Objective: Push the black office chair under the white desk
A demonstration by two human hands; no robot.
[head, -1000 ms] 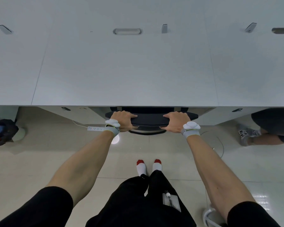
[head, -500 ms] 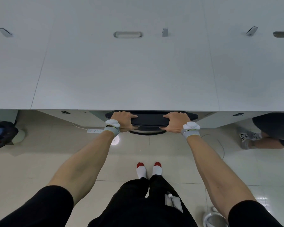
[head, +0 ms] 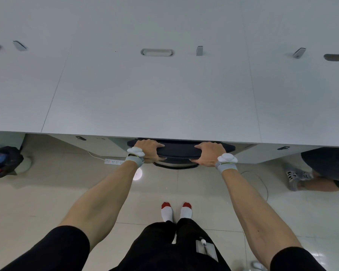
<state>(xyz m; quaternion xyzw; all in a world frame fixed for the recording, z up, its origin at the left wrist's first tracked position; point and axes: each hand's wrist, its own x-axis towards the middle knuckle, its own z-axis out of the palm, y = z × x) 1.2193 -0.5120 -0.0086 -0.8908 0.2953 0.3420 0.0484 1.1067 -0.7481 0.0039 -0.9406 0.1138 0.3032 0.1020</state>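
The black office chair [head: 179, 150] shows only the top of its backrest, sticking out from beneath the front edge of the white desk [head: 155, 94]. Its seat and base are hidden under the desktop. My left hand [head: 148, 150] grips the left end of the backrest top, fingers wrapped over it. My right hand [head: 209, 153] grips the right end the same way. Both arms are stretched straight forward, and my feet stand on the tiled floor behind the chair.
A white power strip [head: 114, 161] with a cable lies on the floor left of the chair. A dark bag [head: 4, 161] sits at far left. Another person's leg and shoe [head: 296, 178] are at the right under the desk. A thin cable [head: 262, 182] loops on the floor.
The chair has slid further beneath the desk, so less of its backrest shows. Both hands kept their grip and moved forward with it.
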